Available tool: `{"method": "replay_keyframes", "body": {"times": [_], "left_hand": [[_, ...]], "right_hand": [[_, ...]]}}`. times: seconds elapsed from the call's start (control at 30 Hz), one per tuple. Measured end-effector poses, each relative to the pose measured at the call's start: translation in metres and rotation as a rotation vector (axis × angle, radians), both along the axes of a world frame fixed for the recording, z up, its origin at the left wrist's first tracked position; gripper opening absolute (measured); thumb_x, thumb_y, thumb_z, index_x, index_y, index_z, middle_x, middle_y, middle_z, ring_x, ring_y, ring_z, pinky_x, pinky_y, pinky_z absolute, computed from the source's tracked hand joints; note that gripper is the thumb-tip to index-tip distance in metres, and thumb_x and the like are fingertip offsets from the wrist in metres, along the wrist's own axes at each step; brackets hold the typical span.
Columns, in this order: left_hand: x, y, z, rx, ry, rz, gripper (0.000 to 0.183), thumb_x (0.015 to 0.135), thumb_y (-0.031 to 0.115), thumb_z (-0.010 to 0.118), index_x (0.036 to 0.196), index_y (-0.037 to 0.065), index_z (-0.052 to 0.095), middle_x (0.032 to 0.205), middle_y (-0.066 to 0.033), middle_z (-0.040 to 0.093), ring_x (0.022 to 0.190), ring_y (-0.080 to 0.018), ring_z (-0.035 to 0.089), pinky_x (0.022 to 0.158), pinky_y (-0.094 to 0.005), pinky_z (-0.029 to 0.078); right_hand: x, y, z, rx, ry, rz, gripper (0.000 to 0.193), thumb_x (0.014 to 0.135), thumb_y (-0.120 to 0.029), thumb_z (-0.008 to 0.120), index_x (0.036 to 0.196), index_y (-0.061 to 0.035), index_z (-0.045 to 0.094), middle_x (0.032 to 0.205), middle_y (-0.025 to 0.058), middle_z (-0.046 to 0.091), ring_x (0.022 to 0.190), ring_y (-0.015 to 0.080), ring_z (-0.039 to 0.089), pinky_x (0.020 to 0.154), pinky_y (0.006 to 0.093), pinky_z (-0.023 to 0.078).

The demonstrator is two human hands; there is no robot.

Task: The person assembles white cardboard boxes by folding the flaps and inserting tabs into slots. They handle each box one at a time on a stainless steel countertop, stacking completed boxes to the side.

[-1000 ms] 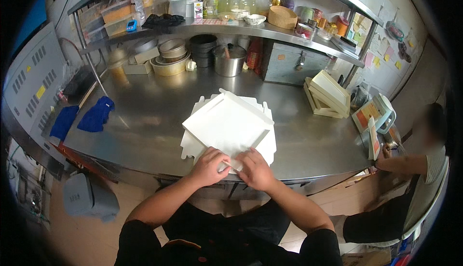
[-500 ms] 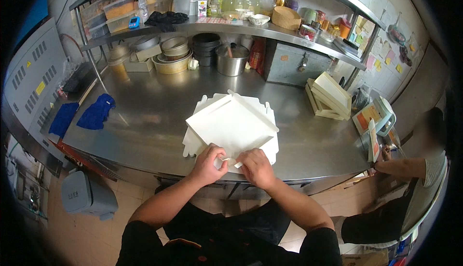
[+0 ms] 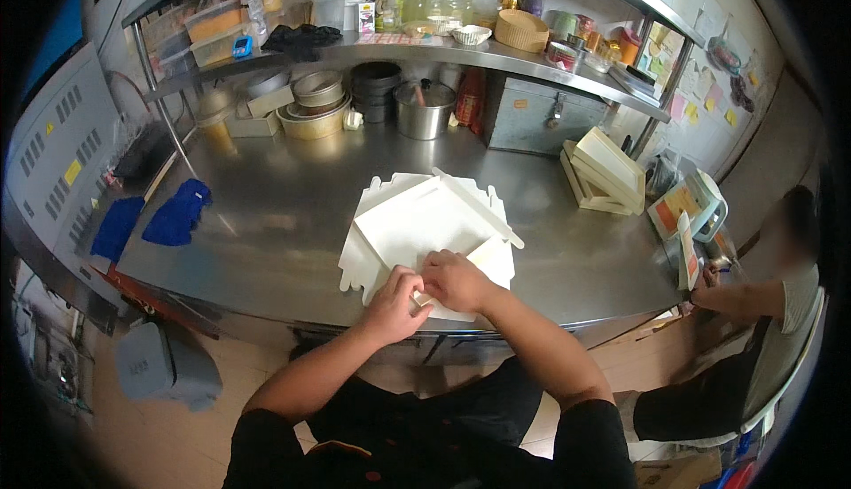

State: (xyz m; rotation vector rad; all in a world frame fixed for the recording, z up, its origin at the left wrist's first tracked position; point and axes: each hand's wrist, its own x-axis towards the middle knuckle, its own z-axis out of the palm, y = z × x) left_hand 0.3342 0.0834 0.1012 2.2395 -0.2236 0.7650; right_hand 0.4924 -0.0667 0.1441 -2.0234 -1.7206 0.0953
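Note:
A partly folded white cardboard box (image 3: 403, 223) lies askew on a stack of flat white cardboard blanks (image 3: 353, 267) near the counter's front edge. Some of its edges stand up as low walls, and a narrow flap sticks out at the right. At the corner closest to me, my left hand (image 3: 395, 305) pinches the cardboard from the left with bent fingers. My right hand (image 3: 456, 281) is closed over the same corner from the right, its fingers curled inward against the left hand's. The fingers cover the corner fold itself.
A steel counter (image 3: 266, 267) spreads beneath everything. Blue cloths (image 3: 177, 214) lie at left; cream trays (image 3: 607, 174), a scale (image 3: 687, 210) and a seated person (image 3: 753, 312) are at right. Pots (image 3: 425, 117) and a metal chest (image 3: 541, 117) stand under the shelf. A grey bin (image 3: 168, 365) is on the floor.
My right hand has moved left and slightly away from me, closing the gap to my left hand. The box has shifted a little to the right on the blanks.

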Motion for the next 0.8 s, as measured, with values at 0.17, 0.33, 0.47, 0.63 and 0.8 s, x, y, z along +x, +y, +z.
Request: {"method": "replay_keyframes", "body": {"times": [0.17,0.33,0.47,0.63,0.8], "left_hand": [[0.002,-0.004,0.009,0.328,-0.078,0.195,0.020,0.084,0.016,0.087,0.087,0.009,0.068,0.099,-0.0078,0.069,0.103,-0.0324,0.065,0.086,-0.0448,0.054],[-0.008,0.009,0.023,0.403,0.072,0.208,0.016,0.087,0.021,0.085,0.086,0.010,0.073,0.093,-0.0056,0.071,0.106,-0.0311,0.064,0.092,-0.0457,0.051],[-0.007,0.024,0.039,0.416,0.293,-0.002,0.016,0.091,0.027,0.082,0.092,0.011,0.080,0.098,-0.0037,0.074,0.112,-0.0284,0.065,0.100,-0.0438,0.048],[0.016,0.071,0.054,0.429,0.500,-0.274,0.015,0.095,0.029,0.080,0.099,0.015,0.083,0.103,-0.0005,0.078,0.117,-0.0239,0.067,0.103,-0.0410,0.046],[0.044,0.062,0.061,0.545,0.530,-0.439,0.024,0.092,0.035,0.085,0.099,0.013,0.081,0.103,-0.0028,0.075,0.110,-0.0260,0.066,0.099,-0.0416,0.048]], "right_hand": [[0.008,0.010,0.002,-0.150,0.006,-0.129,0.024,0.086,-0.027,0.081,0.101,-0.0098,0.075,0.117,0.0117,0.069,0.116,0.0382,0.063,0.099,0.0506,0.052],[0.020,-0.019,-0.002,0.078,0.104,0.002,0.030,0.092,-0.041,0.084,0.092,-0.0122,0.077,0.093,0.0098,0.075,0.095,0.0329,0.069,0.089,0.0486,0.055],[0.053,-0.057,0.000,-0.009,0.094,-0.134,0.030,0.090,-0.038,0.086,0.094,-0.0096,0.077,0.096,0.0098,0.075,0.096,0.0350,0.070,0.089,0.0485,0.055],[0.059,-0.045,0.004,-0.151,0.013,-0.088,0.028,0.090,-0.035,0.086,0.099,-0.0101,0.077,0.108,0.0102,0.075,0.109,0.0349,0.069,0.095,0.0486,0.054],[0.001,-0.008,-0.015,0.049,0.044,0.188,0.035,0.088,-0.038,0.088,0.106,-0.0093,0.077,0.107,0.0092,0.072,0.119,0.0349,0.064,0.103,0.0485,0.050]]}}
